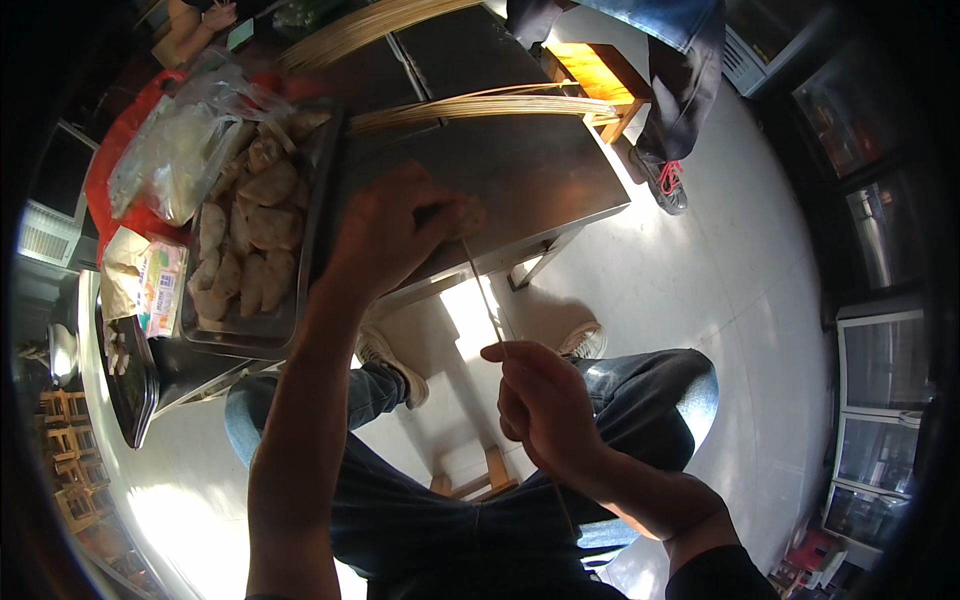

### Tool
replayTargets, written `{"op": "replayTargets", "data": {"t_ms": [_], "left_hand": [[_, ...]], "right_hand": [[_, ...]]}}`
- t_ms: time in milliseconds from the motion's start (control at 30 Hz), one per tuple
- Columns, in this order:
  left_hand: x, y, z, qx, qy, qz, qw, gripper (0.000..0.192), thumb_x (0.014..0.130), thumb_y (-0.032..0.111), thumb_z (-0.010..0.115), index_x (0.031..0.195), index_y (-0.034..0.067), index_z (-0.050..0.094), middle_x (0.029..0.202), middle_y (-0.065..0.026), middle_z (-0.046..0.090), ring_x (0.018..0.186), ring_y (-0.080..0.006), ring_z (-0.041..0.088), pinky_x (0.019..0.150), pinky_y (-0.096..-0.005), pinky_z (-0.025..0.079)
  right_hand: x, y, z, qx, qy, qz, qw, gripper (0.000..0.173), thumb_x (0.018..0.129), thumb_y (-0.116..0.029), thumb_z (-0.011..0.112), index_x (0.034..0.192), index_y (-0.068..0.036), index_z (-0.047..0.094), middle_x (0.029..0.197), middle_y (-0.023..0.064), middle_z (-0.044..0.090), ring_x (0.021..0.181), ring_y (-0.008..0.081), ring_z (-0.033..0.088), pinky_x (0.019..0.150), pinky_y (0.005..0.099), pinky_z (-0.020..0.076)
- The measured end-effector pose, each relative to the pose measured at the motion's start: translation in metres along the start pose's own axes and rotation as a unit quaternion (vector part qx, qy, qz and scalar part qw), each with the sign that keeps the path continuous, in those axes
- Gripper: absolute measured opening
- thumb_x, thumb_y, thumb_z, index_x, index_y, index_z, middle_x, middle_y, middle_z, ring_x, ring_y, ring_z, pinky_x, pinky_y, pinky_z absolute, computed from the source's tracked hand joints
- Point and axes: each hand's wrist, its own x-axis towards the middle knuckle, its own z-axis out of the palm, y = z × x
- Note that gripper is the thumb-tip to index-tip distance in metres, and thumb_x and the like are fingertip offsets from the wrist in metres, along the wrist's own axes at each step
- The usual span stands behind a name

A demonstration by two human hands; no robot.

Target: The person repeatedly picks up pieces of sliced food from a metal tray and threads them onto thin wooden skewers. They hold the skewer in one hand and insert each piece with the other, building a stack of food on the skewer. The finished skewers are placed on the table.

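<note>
Over the table's front edge, my left hand (390, 232) pinches a small pale food piece (472, 216) between thumb and fingers. A thin bamboo skewer (484, 289) runs from that piece down to my right hand (544, 405). My right fingers are closed around the skewer, above my lap. The skewer's upper end meets the piece; how deep it sits cannot be told. Left of my left hand, a metal tray (301, 307) holds several pale, lumpy food pieces (270, 225). A bundle of bamboo skewers (487, 109) lies across the dark metal table (525, 165) beyond my hands.
Clear plastic bags (180, 142) on a red bag (112, 172) stand beside the tray, near a printed packet (161, 281). More skewers (360, 30) lie farther back. A wooden stool (600, 75) and a person's leg (671, 105) are beyond the table's right end. Another person's hand (220, 15) shows at top left.
</note>
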Motion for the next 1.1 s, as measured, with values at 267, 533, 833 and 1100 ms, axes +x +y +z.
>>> {"op": "replayTargets", "data": {"t_ms": [267,533,833,1100], "left_hand": [[0.001,0.002,-0.003,0.009,0.004,0.018,1.000,0.016,0.082,0.012,0.072,0.095,0.003,0.073,0.079,-0.0084,0.060,0.072,-0.0194,0.061,0.066,-0.0303,0.049],[0.001,0.000,-0.001,-0.011,0.016,0.021,1.000,0.014,0.081,0.016,0.070,0.091,0.008,0.075,0.078,-0.0085,0.060,0.074,-0.0236,0.061,0.067,-0.0344,0.049],[0.001,-0.001,-0.003,0.011,0.011,0.047,0.999,0.014,0.080,0.011,0.072,0.093,0.006,0.074,0.078,-0.0087,0.059,0.072,-0.0213,0.060,0.064,-0.0322,0.048],[0.003,0.003,-0.004,0.016,0.014,0.052,0.998,0.011,0.080,0.018,0.070,0.088,0.010,0.073,0.079,-0.0112,0.059,0.074,-0.0294,0.062,0.065,-0.0382,0.049]], "right_hand": [[0.005,0.005,-0.002,-0.091,0.018,-0.042,0.995,0.024,0.100,-0.009,0.042,0.115,0.000,0.059,0.054,-0.0009,0.046,0.043,0.0042,0.036,0.041,0.0224,0.0306],[0.013,0.004,0.000,-0.073,0.018,-0.017,0.997,0.024,0.103,-0.013,0.045,0.116,0.003,0.058,0.057,-0.0005,0.049,0.045,0.0040,0.041,0.043,0.0219,0.0327],[0.026,-0.001,0.002,-0.142,0.028,-0.058,0.988,0.021,0.103,-0.014,0.044,0.111,-0.002,0.060,0.053,-0.0015,0.045,0.041,0.0039,0.035,0.039,0.0212,0.0288],[0.057,-0.004,0.006,-0.124,0.012,-0.131,0.984,0.021,0.100,-0.015,0.047,0.106,-0.003,0.063,0.053,-0.0006,0.045,0.042,0.0051,0.036,0.041,0.0223,0.0297]]}}
